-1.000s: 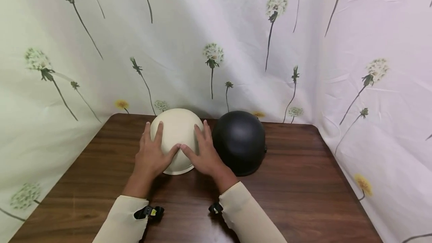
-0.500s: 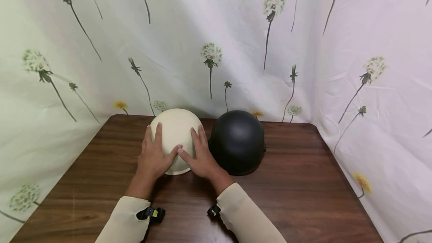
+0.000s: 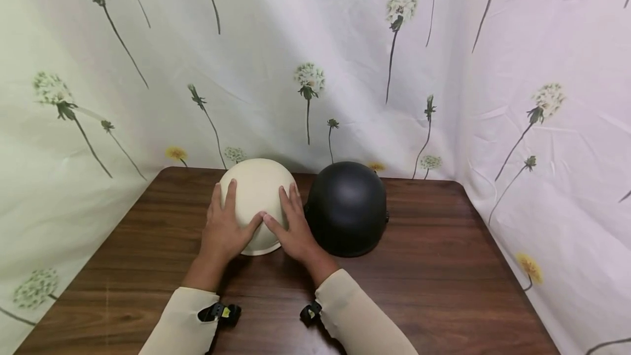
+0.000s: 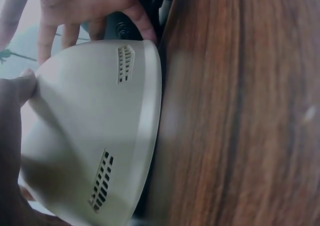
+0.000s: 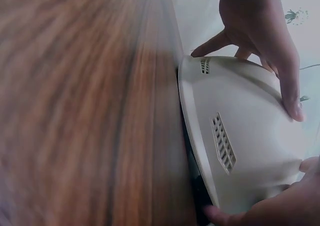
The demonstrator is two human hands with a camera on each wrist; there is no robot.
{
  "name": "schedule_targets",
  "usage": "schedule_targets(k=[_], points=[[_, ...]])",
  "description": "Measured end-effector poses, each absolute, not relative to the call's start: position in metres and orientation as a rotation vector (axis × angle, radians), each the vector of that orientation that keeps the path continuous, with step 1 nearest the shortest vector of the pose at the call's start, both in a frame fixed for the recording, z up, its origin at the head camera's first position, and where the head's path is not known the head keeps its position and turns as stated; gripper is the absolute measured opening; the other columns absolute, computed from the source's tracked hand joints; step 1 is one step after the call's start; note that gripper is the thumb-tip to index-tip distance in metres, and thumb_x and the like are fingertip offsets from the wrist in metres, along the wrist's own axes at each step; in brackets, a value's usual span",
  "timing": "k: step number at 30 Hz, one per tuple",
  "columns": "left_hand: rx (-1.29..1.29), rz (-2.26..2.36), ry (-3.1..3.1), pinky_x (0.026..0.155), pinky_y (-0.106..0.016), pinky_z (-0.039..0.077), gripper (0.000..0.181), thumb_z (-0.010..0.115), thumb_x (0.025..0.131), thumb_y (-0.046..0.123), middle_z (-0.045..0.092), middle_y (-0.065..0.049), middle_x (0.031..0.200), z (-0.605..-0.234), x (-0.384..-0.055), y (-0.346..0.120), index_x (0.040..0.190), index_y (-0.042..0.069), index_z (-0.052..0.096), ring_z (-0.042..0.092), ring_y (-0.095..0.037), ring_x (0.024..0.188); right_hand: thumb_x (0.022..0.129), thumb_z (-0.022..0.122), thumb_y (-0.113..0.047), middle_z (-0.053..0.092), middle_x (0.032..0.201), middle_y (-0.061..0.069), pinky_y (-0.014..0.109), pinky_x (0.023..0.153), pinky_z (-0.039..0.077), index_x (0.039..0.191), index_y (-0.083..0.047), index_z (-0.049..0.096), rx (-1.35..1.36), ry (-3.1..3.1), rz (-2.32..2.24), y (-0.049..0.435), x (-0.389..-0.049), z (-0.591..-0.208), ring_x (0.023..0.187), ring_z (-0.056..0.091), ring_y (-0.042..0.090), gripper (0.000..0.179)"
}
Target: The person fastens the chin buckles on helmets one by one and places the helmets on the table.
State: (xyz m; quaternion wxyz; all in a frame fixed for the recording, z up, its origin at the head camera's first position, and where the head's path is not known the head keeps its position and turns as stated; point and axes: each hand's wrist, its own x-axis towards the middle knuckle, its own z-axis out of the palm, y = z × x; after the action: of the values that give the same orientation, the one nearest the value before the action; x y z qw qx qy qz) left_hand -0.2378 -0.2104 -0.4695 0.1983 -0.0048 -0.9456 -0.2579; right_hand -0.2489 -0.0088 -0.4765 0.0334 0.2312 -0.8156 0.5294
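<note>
A cream helmet (image 3: 258, 188) sits dome up near the table's back edge. My left hand (image 3: 222, 232) holds its left side, fingers spread over the shell, while my right hand (image 3: 298, 232) holds the right side. The two thumbs nearly meet on the near face. In the left wrist view the cream helmet (image 4: 95, 111) shows slotted vents (image 4: 102, 181) and a raised rim. The right wrist view shows my left hand's fingers reaching down to that rim. Just right of my right hand stands a black helmet (image 3: 350, 207), also dome up.
Both helmets stand on a brown wood-grain table (image 3: 434, 289) with rounded back corners. White cloth with printed dandelions (image 3: 355, 70) hangs behind and on both sides. A dark strap-like strip shows under the cream helmet's rim in the right wrist view.
Both hands keep their places on the cream helmet, with only tiny shifts of the fingers and right forearm. The helmets stay where they were; the head view shifts slightly.
</note>
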Motion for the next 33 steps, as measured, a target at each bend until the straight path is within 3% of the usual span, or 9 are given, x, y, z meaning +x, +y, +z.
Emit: schedule_targets(k=[13, 23, 33], points=[[0.0, -0.844, -2.566, 0.098, -0.082, 0.039, 0.106, 0.069, 0.094, 0.062, 0.014, -0.032, 0.168, -0.464, -0.229, -0.218, 0.17, 0.015, 0.012, 0.037, -0.068, 0.137, 0.106, 0.05, -0.059, -0.003, 0.177, -0.005, 0.073, 0.122, 0.009, 0.169, -0.028, 0.022, 0.788, -2.493, 1.61, -0.012, -0.239, -0.46, 0.162, -0.004, 0.038, 0.076], [0.015, -1.042, -2.561, 0.102, -0.079, 0.039, 0.104, 0.064, 0.099, 0.057, 0.011, -0.031, 0.168, -0.45, -0.216, -0.225, 0.171, 0.013, 0.003, 0.036, -0.064, 0.14, 0.104, 0.039, -0.071, -0.002, 0.176, -0.012, 0.088, 0.108, 0.01, 0.168, -0.031, 0.024, 0.889, -2.556, 1.522, -0.01, -0.227, -0.434, 0.163, -0.009, 0.021, 0.077], [0.081, -1.195, -2.531, 0.112, -0.078, 0.03, 0.099, 0.058, 0.102, 0.057, 0.011, -0.03, 0.17, -0.438, -0.208, -0.221, 0.171, 0.015, 0.001, 0.025, -0.058, 0.15, 0.105, 0.035, -0.071, 0.003, 0.177, -0.006, 0.081, 0.116, 0.008, 0.168, -0.023, 0.027, 1.002, -2.476, 1.501, 0.002, -0.214, -0.412, 0.162, -0.006, 0.018, 0.079]])
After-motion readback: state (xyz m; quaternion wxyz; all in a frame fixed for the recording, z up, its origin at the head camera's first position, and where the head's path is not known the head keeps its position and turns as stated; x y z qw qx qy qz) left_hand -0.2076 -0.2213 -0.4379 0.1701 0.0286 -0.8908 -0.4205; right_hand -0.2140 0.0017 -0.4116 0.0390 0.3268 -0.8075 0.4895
